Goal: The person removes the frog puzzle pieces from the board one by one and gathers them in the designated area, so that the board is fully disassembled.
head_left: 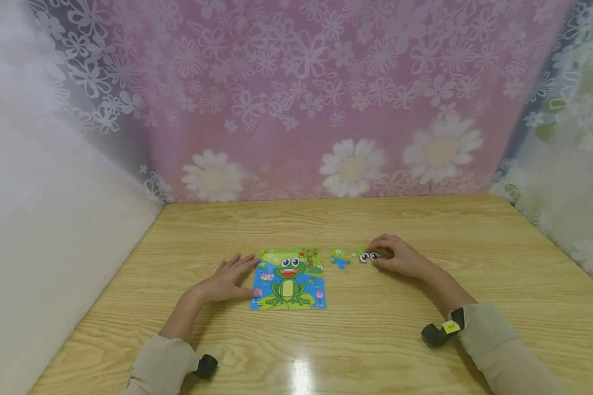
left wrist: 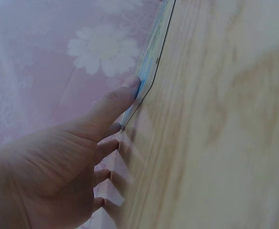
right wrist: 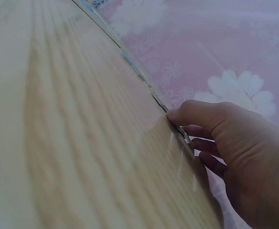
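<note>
A square frog picture board (head_left: 289,285) lies flat on the table, showing a green frog with white eyes on a blue and green ground. My left hand (head_left: 229,278) rests at its left edge with fingers spread, and in the left wrist view the thumb (left wrist: 132,82) touches the board's rim. To the right of the board my right hand (head_left: 400,258) pinches a puzzle piece (head_left: 364,257) printed with frog eyes, thumb on the near side and fingers on the far side. A blue and green puzzle piece (head_left: 340,259) lies between the board and the eye piece.
The wood-grain table (head_left: 296,340) reaches back to a pink flowered curtain (head_left: 296,109). A pale wall (head_left: 54,192) stands at the left and a flowered cloth (head_left: 573,164) at the right. Dark wrist cameras are strapped at both sleeves.
</note>
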`<control>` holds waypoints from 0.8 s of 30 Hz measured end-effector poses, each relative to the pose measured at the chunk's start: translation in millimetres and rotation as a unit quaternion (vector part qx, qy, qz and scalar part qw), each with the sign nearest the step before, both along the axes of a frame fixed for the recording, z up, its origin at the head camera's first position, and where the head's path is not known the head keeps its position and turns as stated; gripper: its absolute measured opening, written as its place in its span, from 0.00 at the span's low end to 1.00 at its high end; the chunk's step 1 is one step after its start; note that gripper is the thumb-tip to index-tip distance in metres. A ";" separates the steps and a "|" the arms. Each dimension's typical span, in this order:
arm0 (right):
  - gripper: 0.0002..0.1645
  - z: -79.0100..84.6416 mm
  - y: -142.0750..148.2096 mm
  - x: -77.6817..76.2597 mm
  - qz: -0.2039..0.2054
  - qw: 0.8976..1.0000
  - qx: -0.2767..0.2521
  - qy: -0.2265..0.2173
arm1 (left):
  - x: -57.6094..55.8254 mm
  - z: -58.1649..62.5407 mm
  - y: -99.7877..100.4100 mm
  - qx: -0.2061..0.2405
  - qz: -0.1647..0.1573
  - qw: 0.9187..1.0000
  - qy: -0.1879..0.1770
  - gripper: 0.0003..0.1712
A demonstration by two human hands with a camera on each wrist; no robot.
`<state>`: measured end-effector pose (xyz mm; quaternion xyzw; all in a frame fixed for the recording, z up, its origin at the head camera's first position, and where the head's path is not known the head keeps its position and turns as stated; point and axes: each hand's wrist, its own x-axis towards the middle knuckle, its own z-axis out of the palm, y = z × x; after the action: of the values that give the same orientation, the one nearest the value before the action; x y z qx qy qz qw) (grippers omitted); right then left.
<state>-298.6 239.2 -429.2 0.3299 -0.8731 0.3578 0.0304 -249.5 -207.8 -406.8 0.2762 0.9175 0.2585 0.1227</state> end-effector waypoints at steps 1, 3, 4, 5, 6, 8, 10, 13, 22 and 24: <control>0.15 -0.3 0.3 -0.3 0.003 1.000 -0.002 -0.001 | 0.4 0.6 0.0 0.002 -0.001 1.000 0.000 0.48; 0.15 -0.7 0.5 -0.2 0.005 1.000 -0.003 -0.001 | 1.2 1.8 0.3 0.002 0.000 1.000 -0.003 0.48; 0.15 -0.6 0.5 0.1 0.006 1.000 -0.004 -0.002 | 1.8 2.9 0.6 0.002 0.000 1.000 -0.004 0.48; 0.15 -0.5 0.5 0.3 0.008 1.000 -0.004 -0.003 | 2.2 3.4 0.8 0.001 0.000 1.000 -0.003 0.48; 0.15 -0.4 0.3 0.5 0.011 1.000 -0.006 -0.003 | 2.5 3.7 1.1 0.002 0.000 1.000 -0.003 0.48; 0.15 -0.3 0.3 0.7 0.018 1.000 -0.010 -0.001 | 3.0 4.1 1.6 -0.001 0.001 1.000 -0.004 0.48; 0.15 0.1 -0.4 0.9 0.023 1.000 -0.018 -0.002 | 3.3 4.3 1.7 -0.002 0.002 1.000 -0.003 0.47; 0.15 0.9 -1.5 1.1 0.017 1.000 -0.020 0.005 | 3.9 5.3 2.0 -0.002 0.002 1.000 -0.004 0.47; 0.15 16.2 -26.9 3.5 0.001 1.000 0.012 0.009 | 4.3 6.2 2.4 0.001 -0.001 1.000 -0.001 0.47; 0.15 20.4 -37.3 2.8 0.004 1.000 0.024 0.002 | 3.9 5.8 2.3 0.000 0.000 1.000 0.000 0.47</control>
<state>-295.8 201.9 -408.8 0.3344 -0.8800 0.3364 0.0234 -245.6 -205.5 -400.9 0.2764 0.9174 0.2586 0.1225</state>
